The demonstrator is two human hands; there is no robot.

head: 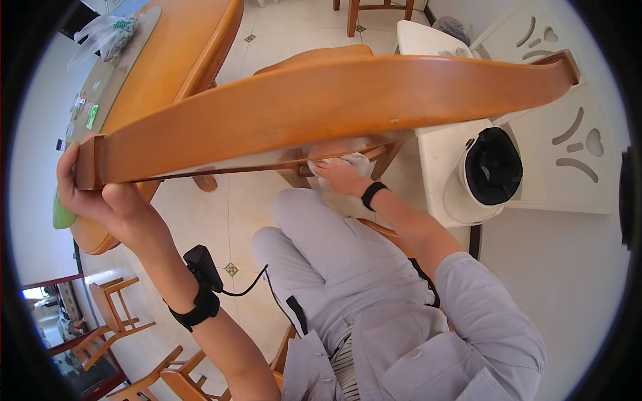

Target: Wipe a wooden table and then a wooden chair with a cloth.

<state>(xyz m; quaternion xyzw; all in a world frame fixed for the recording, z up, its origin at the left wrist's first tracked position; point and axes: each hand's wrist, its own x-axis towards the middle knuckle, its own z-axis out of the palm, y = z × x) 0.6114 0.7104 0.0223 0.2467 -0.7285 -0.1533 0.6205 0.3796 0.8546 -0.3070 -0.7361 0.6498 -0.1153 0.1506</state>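
Note:
Across the upper view stretches a curved wooden rail (311,100), seemingly the top of a chair's back. My left hand (113,210) grips its left end, thumb below and fingers around the far side. My right hand (343,178) presses a white cloth (358,161) against a lower wooden part, just under the rail's bottom edge. The rail hides part of the piece behind it. A black strap with a black device (203,268) is on my left forearm, and a black band (372,194) circles my right wrist.
A wooden table (185,45) with a glass top and a plastic bag (113,37) stands at upper left. To the right, a white chair (439,155) carries a black-lined white bucket (491,168). Wooden chairs (115,306) stand at lower left.

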